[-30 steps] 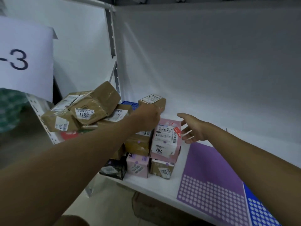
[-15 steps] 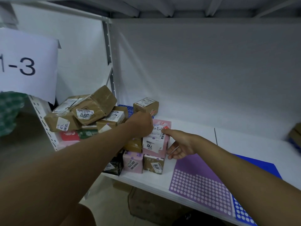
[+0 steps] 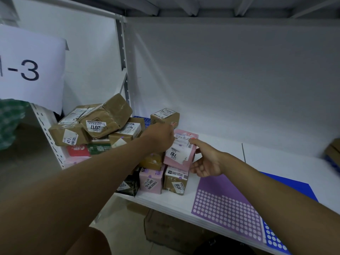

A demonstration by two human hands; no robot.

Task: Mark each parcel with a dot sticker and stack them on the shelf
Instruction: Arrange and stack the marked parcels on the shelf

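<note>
Your pink cardboard parcel point(image 3: 181, 150) sits atop the stack, between your hands; left hand point(image 3: 160, 138) curled against its left edge, grip unclear; right hand point(image 3: 206, 161) pinches its right edge, nearer.

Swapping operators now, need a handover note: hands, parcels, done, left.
Left hand: fingers curled at the pink parcel, grip hidden.
Right hand: pinches that parcel's right edge, thumb on top.
Pink parcel sits atop the stacked parcels on the shelf.
Purple dot sheet lies to the right, partly used.
Done: many parcels stacked.
Left: whether this one carries a dot is unclear; check, then continue.
</note>
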